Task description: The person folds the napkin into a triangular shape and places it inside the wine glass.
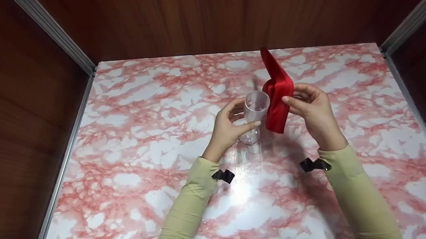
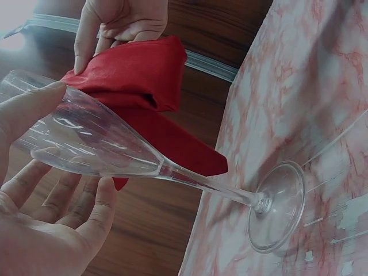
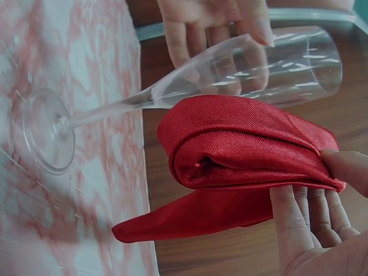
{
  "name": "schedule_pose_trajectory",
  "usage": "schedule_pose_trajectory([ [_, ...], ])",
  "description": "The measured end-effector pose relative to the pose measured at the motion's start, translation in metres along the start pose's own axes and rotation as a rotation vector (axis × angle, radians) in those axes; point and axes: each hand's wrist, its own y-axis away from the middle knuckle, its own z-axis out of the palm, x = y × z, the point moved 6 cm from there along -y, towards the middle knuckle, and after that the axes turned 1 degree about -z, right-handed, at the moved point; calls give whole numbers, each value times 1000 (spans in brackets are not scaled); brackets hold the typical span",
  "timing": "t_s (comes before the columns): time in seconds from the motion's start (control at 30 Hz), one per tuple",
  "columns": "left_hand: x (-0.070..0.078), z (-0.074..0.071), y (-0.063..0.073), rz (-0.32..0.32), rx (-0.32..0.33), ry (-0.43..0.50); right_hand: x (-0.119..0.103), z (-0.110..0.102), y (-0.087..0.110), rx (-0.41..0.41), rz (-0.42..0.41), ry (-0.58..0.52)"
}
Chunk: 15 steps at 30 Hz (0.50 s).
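A clear champagne flute (image 1: 256, 115) stands upright, its round foot (image 2: 279, 207) at the tabletop. My left hand (image 1: 227, 128) holds the flute's bowl, thumb on the near side and fingers behind it. Just right of the glass, my right hand (image 1: 315, 109) pinches a folded red cloth napkin (image 1: 280, 97) between thumb and fingers. The right wrist view shows the satiny napkin (image 3: 247, 146) rolled into a loop, with a pointed tail (image 3: 172, 221) sticking out. From the head view, the napkin overlaps the rim closely; whether they touch I cannot tell.
The table (image 1: 145, 157) has a red-and-white marbled top with a glare spot near the front. Dark wooden panels (image 1: 207, 20) enclose it at the back and both sides, with metal strips (image 1: 65, 121) along the edges. Black straps (image 1: 224, 175) sit at both wrists.
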Motion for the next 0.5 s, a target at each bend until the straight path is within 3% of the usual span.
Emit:
schedule_pose_trajectory([
  [0.3, -4, 3, 0, 1, -22, -46, -2, -1, 0, -7, -14, -7],
  [0.5, -30, 3, -4, 1, -22, -78, -4, -3, -2, 8, 0, -18],
])
